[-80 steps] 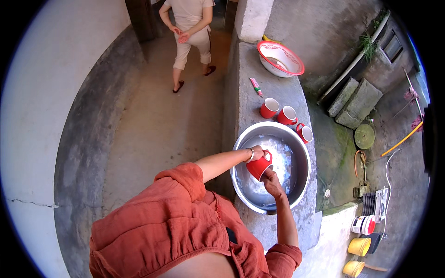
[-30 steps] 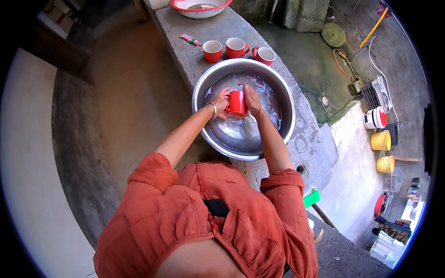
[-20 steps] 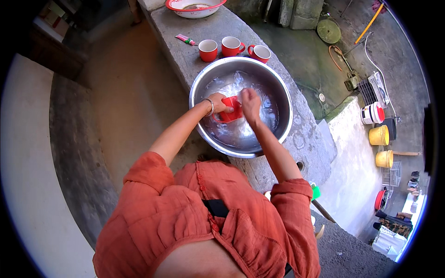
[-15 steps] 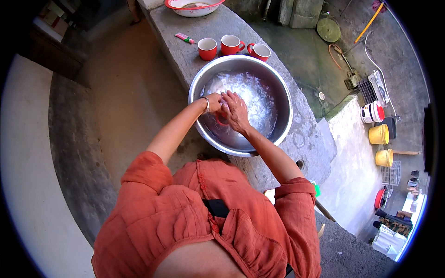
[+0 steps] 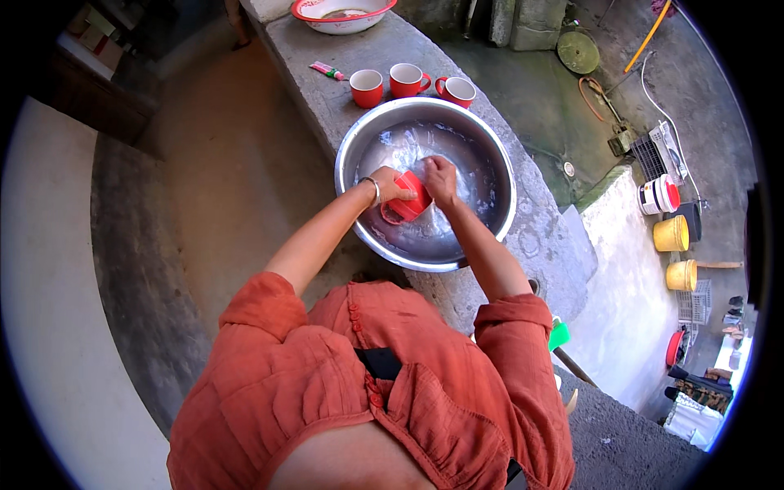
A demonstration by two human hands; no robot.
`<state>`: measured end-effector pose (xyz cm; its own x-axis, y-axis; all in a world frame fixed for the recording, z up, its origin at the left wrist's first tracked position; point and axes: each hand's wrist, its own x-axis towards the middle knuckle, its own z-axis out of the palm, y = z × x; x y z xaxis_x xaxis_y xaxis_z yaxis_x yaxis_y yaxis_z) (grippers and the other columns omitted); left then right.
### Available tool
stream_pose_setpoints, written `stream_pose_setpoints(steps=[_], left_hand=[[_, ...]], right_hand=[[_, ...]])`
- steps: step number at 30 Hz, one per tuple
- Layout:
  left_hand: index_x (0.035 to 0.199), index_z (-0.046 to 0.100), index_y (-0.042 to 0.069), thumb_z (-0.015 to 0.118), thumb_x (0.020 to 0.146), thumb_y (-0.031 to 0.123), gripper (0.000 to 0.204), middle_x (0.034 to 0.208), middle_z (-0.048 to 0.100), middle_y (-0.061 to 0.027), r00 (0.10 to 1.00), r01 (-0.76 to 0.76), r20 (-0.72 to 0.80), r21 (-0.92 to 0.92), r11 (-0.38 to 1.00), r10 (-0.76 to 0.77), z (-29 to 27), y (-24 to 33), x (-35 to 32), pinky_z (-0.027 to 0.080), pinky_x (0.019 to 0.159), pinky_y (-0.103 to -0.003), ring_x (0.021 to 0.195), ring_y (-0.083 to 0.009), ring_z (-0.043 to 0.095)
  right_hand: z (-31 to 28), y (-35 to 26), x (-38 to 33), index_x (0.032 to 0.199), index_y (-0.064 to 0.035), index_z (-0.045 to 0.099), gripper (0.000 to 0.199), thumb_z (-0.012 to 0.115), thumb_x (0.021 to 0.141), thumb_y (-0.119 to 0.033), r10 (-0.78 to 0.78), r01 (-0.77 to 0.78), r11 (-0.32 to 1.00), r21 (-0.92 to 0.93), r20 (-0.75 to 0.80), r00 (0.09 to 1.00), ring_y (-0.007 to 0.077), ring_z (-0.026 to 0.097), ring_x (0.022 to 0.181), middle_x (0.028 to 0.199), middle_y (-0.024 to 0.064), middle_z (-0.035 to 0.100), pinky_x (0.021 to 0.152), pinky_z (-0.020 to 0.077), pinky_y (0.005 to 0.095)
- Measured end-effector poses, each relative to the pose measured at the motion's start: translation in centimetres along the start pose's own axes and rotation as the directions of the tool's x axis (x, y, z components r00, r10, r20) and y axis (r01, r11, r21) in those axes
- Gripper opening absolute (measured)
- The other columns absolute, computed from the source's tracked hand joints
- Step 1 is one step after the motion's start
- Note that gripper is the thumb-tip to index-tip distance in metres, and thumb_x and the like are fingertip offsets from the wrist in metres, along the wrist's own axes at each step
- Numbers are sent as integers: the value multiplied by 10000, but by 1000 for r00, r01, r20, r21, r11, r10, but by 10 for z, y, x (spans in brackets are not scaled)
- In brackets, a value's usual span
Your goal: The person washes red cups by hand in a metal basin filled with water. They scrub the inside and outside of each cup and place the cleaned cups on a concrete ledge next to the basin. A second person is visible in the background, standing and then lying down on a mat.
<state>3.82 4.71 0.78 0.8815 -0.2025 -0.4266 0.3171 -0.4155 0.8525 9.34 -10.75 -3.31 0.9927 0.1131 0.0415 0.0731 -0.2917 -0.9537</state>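
One red mug is held tilted inside a wide metal basin, left of the basin's middle, above shallow, rippling water. The left hand, a bracelet at its wrist, grips the mug from the left, with the thumb lying along its side. The right hand is curled just beside the mug; its fingertips are hidden, so I cannot tell whether it pinches anything or touches the mug.

The basin rests on a grey concrete tabletop, nearly spanning its width. Beyond it, toward the tabletop's far end, stand three upright mugs, red outside and pale inside: a left mug, a middle mug and a right mug. Near the tabletop's left edge lies a pink-and-green tube. A white bowl with a red rim sits farther along.
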Motion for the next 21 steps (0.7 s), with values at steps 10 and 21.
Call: stream_pose_setpoints(steps=[10, 21], left_hand=[[985, 606, 15, 628, 747, 53, 242, 873, 629, -37, 962, -261, -2, -301, 917, 273, 20, -5, -4, 455, 752, -280, 816, -103, 567], [937, 607, 37, 673, 726, 143, 245, 804, 620, -58, 999, -37, 16, -240, 970, 42, 16, 22, -9, 491, 544, -250, 701, -148, 602]], right_hand=[[-19, -19, -9, 1038, -45, 562, 343, 352, 891, -274, -20, 63, 987, -149, 277, 961, 313, 565, 916, 983, 182, 590, 807, 419, 379], [-14, -31, -22, 893, 4, 593, 355, 380, 844, -277, 77, -65, 995, -73, 182, 980, 372, 573, 797, 855, 246, 589, 727, 427, 408]])
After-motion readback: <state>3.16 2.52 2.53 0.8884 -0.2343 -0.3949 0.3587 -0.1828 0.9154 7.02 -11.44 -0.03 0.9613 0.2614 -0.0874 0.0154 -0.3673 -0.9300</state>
